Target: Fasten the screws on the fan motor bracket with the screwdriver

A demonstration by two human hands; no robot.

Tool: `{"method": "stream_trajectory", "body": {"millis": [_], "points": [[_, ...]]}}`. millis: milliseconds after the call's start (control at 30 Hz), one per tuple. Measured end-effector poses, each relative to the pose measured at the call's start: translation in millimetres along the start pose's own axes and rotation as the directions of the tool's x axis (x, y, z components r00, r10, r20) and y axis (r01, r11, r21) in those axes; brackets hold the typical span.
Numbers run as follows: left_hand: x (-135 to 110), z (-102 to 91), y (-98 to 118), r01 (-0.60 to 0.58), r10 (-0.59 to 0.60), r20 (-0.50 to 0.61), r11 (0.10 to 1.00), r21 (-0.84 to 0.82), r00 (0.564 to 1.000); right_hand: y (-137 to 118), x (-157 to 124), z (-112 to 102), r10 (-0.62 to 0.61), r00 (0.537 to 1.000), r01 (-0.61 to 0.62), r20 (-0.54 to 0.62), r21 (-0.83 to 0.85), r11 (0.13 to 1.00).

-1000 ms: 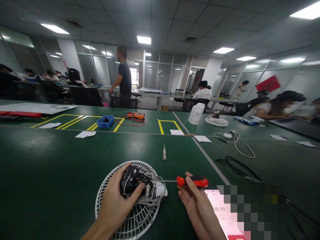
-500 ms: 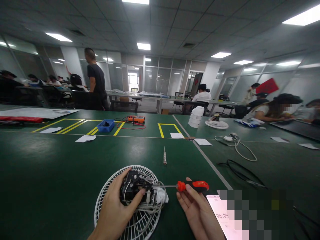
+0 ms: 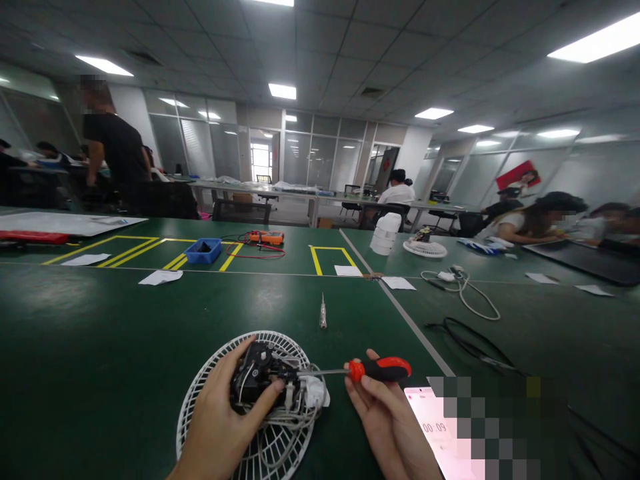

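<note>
- A round white plastic fan grille (image 3: 295,443) rests on the green tabletop (image 3: 100,347); I take it as my landmark, viewing through the head camera from afar.
- On top of the grille sits the boxy black motor housing (image 3: 255,373), with a bundle of pale cables (image 3: 295,419) gathered beside it; the grille seems to serve as its stand.
- My left hand (image 3: 220,417) is clasped around the housing, thumb on the near side and fingers over the far side, I judge to brace it against the tool's push.
- My right hand (image 3: 383,413), just right of the grille, grips a red-and-black-handled screwdriver (image 3: 380,369) between thumb and fingers. The metal shaft lies nearly level, pointing left into the housing, likely because the spot it reaches faces sideways. I cannot tell whether its tip sits in a screw.
- Beyond the grille, slightly right, lies a slim clear-handled screwdriver (image 3: 323,315), touched by neither hand, perhaps left within reach.
- Right of the grille, partly behind the right wrist, a bright pink-screened phone (image 3: 435,427) lies face up, presumably so its digits can be read.
- Farther beyond the grille, to the left, are a blue plastic tray (image 3: 204,257) and an orange meter (image 3: 267,237) with red leads.
</note>
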State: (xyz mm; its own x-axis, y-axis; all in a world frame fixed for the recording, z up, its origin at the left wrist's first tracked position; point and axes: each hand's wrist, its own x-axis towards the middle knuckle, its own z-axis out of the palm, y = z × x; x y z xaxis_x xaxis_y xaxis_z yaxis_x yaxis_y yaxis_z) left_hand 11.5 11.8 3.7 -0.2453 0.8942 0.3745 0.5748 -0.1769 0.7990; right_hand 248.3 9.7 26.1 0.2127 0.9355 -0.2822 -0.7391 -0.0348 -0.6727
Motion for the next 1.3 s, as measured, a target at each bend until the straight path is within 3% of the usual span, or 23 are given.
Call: {"method": "stream_trajectory", "body": {"millis": [333, 700, 967, 1133, 1300], "points": [[0.3, 0.1, 1.5, 0.037, -0.037, -0.003, 0.999, -0.016, 0.999, -0.1, -2.3, 4.7, -0.083, 0.997, 0.082, -0.003, -0.078, 0.994], [0.8, -1.4, 2.7, 0.007, -0.007, 0.008, 1.0, -0.01, 1.0, -2.3, 2.2, 4.0, -0.092, 0.995, 0.088, -0.047, -0.082, 0.993], [2.0, -1.1, 2.5, 0.015, -0.015, 0.027, 1.0, 0.0, 1.0, -10.6, 3.9, 9.3, -0.012, 0.998, 0.018, -0.055, 0.12, 0.993], [1.7, -2.1, 4.1, 0.027, -0.027, 0.038, 1.0, 0.007, 0.999, -6.0, 6.6, 5.4, 0.031, 0.998, -0.023, -0.059, 0.123, 0.992], [1.2, -2.9, 3.6, 0.037, -0.037, 0.036, 0.999, -0.012, 0.999, -2.2, 4.4, 5.7, -0.013, 0.993, 0.026, -0.119, 0.106, 0.994]]}}
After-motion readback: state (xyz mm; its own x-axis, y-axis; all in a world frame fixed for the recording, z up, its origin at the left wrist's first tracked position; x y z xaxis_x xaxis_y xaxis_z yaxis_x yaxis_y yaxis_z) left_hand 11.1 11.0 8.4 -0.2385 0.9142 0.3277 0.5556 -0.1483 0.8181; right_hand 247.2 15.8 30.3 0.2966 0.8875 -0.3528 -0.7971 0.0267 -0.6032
